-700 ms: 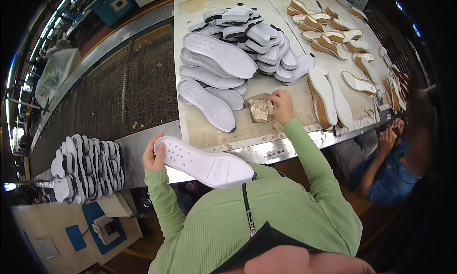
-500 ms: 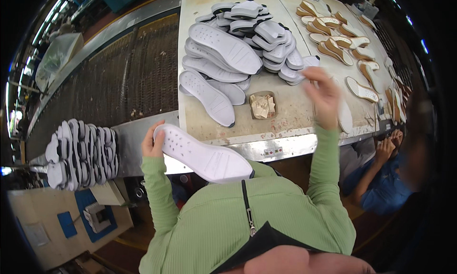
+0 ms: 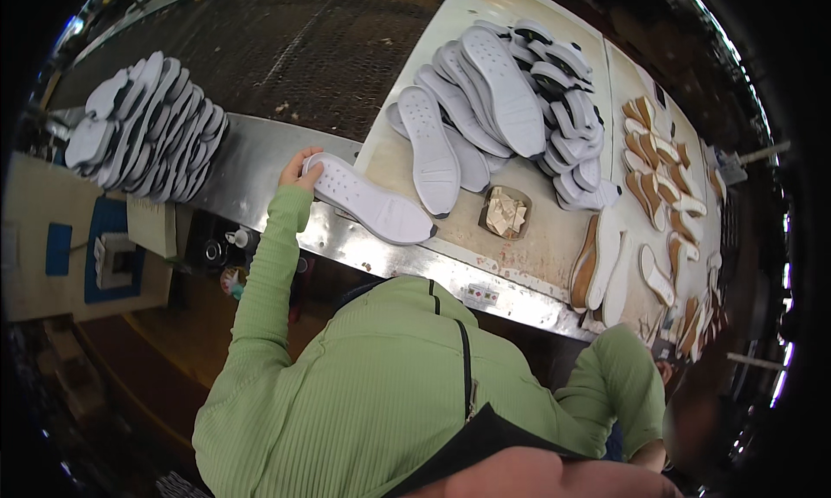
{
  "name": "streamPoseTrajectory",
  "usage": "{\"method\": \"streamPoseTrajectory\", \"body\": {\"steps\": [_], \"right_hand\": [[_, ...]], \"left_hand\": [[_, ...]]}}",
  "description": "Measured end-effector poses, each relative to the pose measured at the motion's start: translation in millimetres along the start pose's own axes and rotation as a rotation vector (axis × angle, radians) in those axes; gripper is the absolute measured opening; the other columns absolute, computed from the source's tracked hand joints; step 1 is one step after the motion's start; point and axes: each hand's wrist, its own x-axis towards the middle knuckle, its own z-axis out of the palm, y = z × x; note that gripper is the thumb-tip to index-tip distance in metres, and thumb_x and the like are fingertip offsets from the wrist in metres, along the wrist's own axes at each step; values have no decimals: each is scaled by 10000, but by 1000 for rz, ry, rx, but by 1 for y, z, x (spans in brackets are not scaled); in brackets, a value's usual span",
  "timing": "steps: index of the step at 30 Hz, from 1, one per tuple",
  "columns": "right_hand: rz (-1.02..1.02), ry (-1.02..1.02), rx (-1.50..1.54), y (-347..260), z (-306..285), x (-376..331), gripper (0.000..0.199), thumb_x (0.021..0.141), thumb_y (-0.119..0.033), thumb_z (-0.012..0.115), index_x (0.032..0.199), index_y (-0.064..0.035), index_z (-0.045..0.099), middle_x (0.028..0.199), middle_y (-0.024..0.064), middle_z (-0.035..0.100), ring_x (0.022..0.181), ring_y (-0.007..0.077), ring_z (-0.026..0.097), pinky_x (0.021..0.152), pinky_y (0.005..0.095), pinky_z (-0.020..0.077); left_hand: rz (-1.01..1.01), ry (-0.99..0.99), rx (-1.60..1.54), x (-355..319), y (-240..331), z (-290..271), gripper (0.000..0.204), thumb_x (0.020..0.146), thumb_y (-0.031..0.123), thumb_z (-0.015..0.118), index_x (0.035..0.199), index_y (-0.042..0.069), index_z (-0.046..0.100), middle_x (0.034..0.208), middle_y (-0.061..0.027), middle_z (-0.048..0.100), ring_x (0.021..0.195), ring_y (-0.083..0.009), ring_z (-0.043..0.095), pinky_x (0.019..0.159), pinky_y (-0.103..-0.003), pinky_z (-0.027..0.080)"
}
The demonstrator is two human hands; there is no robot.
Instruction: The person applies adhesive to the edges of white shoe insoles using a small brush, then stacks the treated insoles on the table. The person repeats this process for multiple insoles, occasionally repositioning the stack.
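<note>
L hand (image 3: 301,171) has a grip on one white perforated shoe sole (image 3: 372,202), fingers + thumb pinched round the end w/ the holes. The sole sits to the hand's right, slanting down & away, top face up, and its dark-tipped end is the far one. It's over the front metal edge (image 3: 441,271) of the worktable, approx. where the pale board (image 3: 381,156) starts; can't tell if its underside is touching anything.

R hand (image 3: 649,457) is way down at lower R, well apart from the sole. Only a bit of skin shows past the green cuff, so can't tell if it's holding smth or not.

Closest stuff to the held sole: another white sole (image 3: 430,156) lying just past its dark tip, at the near side of a big pile of white soles (image 3: 493,91). R of that there's a small open tray (image 3: 518,193) w/ cream paper-like pieces (image 3: 505,216) in it. Further R, tan-and-white wedge soles (image 3: 645,195) are spread over the board. On the L, past the L hand, a stack of white-and-dark soles (image 3: 147,134) stands on the metal, & dark mesh (image 3: 329,56) runs behind.
</note>
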Motion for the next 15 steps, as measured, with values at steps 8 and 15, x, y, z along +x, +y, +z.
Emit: {"method": "streamPoseTrajectory", "body": {"steps": [8, 15], "right_hand": [[-55, -148, 72, 15, 2, 19, 287, 787, -104, 659, 1038, 33, 630, 993, 137, 655, 909, 251, 612, 813, 300, 459], [-88, -247, 139, 23, -3, 39, 320, 791, -145, 672, 1053, 32, 625, 982, 135, 657, 878, 256, 618, 774, 289, 467]], "left_hand": [[-43, 383, -326, -45, -32, -26, 393, 869, 86, 599, 1234, 130, 460, 1055, -119, 578, 880, -217, 618, 646, -340, 559], [-387, 305, -389, -97, -86, 10, 621, 771, -25, 679, 1273, 108, 340, 1175, -195, 495, 985, -323, 596, 695, -454, 597]]}}
